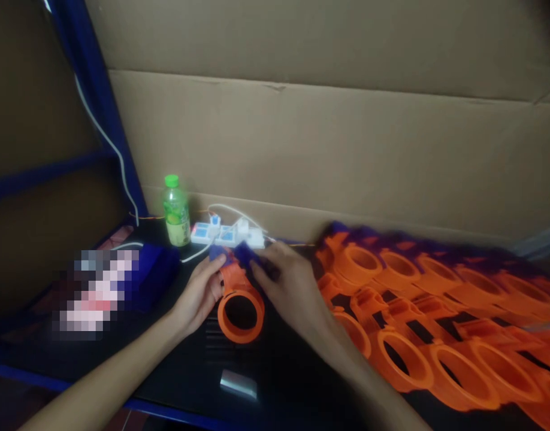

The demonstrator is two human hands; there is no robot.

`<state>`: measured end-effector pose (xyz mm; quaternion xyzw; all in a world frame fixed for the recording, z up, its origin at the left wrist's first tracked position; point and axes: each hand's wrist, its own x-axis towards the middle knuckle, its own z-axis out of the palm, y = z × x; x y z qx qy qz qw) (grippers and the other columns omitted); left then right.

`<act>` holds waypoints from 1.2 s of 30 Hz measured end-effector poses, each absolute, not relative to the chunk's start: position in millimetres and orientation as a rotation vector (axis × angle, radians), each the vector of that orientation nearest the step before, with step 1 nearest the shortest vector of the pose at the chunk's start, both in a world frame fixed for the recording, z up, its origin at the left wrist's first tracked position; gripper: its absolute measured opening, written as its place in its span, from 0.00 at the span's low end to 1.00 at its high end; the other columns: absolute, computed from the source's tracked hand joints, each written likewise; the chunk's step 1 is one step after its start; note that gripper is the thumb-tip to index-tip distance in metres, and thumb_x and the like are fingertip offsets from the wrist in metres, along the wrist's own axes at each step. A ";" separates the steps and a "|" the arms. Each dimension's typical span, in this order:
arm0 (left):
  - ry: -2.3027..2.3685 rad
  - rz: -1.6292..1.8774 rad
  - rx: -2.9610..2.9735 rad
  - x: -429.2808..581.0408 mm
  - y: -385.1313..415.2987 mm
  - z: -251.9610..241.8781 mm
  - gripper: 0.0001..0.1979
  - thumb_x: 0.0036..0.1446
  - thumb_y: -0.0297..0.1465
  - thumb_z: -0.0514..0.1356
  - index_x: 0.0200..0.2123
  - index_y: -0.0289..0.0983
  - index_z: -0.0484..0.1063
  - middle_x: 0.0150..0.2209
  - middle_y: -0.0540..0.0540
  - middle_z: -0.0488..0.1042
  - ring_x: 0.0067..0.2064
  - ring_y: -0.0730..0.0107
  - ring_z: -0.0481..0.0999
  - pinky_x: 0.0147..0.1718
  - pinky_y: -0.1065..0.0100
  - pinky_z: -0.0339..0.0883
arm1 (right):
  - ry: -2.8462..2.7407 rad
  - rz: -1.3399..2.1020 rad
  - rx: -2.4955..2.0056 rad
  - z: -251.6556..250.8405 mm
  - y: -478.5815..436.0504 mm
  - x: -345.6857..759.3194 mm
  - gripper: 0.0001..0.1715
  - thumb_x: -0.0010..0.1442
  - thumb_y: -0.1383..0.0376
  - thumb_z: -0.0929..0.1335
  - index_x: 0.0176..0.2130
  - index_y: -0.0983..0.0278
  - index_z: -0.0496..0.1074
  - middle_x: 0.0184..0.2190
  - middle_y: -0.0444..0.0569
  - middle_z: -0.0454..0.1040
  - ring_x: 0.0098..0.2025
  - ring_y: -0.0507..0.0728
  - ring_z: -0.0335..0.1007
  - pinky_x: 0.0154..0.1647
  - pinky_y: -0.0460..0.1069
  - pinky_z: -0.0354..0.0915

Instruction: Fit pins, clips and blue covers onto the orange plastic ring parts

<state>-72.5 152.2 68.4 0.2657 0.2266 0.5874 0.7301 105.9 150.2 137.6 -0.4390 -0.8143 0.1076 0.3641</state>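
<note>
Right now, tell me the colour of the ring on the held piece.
The ring is orange in the head view.

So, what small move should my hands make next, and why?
Perhaps ease the dark blue piece in your right hand gently toward the orange ringed part: your left hand grips that part, the piece sits close to its top end, and the back-row parts pair blue with orange. Whether they touch is unclear.

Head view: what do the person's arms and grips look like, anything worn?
The left grip and right grip are bare human hands, ungloved. The left forearm and right forearm show no sleeve, watch or wristband. Fine markings are too blurred.
</note>
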 end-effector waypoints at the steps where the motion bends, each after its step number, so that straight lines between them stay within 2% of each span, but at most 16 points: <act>1: 0.497 1.297 0.593 -71.6 152.4 68.0 0.11 0.58 0.32 0.66 0.44 0.35 0.74 0.40 0.43 0.80 0.39 0.62 0.82 0.42 0.61 0.76 | -2.081 0.326 -1.081 133.5 148.2 103.1 0.11 0.64 0.67 0.67 0.46 0.59 0.75 0.47 0.50 0.75 0.49 0.57 0.72 0.52 0.53 0.68; 4: 0.484 1.319 0.585 -69.8 152.5 67.7 0.13 0.58 0.32 0.66 0.46 0.36 0.73 0.41 0.43 0.80 0.39 0.62 0.82 0.42 0.61 0.76 | -2.025 0.473 -1.000 126.8 144.0 98.4 0.11 0.64 0.64 0.68 0.48 0.60 0.73 0.53 0.50 0.73 0.55 0.58 0.70 0.59 0.55 0.65; 8: 0.466 1.358 0.579 -69.5 151.1 67.2 0.12 0.59 0.33 0.66 0.45 0.36 0.73 0.41 0.44 0.79 0.41 0.62 0.81 0.44 0.60 0.76 | -2.007 0.635 -0.998 124.4 142.4 101.7 0.11 0.67 0.64 0.67 0.49 0.60 0.72 0.49 0.48 0.76 0.51 0.55 0.73 0.55 0.53 0.68; 13: 0.504 1.356 0.630 -69.2 149.0 65.2 0.12 0.58 0.35 0.66 0.44 0.36 0.74 0.37 0.45 0.79 0.37 0.63 0.80 0.41 0.60 0.76 | -1.977 0.559 -1.009 119.0 141.8 107.0 0.13 0.65 0.62 0.69 0.49 0.59 0.72 0.50 0.48 0.76 0.52 0.56 0.73 0.55 0.53 0.69; 18: 0.524 1.338 0.647 -68.7 146.7 67.9 0.12 0.58 0.35 0.66 0.43 0.37 0.73 0.35 0.47 0.77 0.33 0.69 0.78 0.39 0.63 0.76 | -2.017 0.545 -1.021 115.3 140.2 107.4 0.13 0.64 0.62 0.69 0.49 0.59 0.72 0.50 0.48 0.75 0.53 0.57 0.73 0.55 0.55 0.69; 24: 0.645 1.361 0.642 -68.1 144.4 68.0 0.17 0.51 0.31 0.71 0.43 0.37 0.74 0.38 0.48 0.77 0.36 0.69 0.78 0.38 0.67 0.74 | -2.034 0.531 -1.022 111.8 136.5 106.4 0.11 0.64 0.62 0.69 0.47 0.59 0.72 0.52 0.51 0.74 0.54 0.59 0.72 0.55 0.56 0.70; 30: 0.623 1.377 0.696 -68.8 142.6 67.5 0.15 0.52 0.30 0.71 0.42 0.39 0.73 0.40 0.48 0.76 0.39 0.69 0.77 0.39 0.68 0.74 | -2.103 0.453 -1.004 110.6 133.1 108.1 0.09 0.65 0.63 0.68 0.46 0.59 0.73 0.54 0.52 0.71 0.57 0.59 0.69 0.57 0.56 0.69; 36: 0.570 1.399 0.679 -69.1 138.7 70.3 0.15 0.53 0.30 0.71 0.43 0.40 0.73 0.39 0.50 0.75 0.38 0.71 0.76 0.40 0.68 0.74 | -2.018 0.534 -0.983 113.7 132.3 107.3 0.08 0.63 0.63 0.70 0.44 0.59 0.73 0.53 0.50 0.72 0.56 0.58 0.70 0.57 0.55 0.68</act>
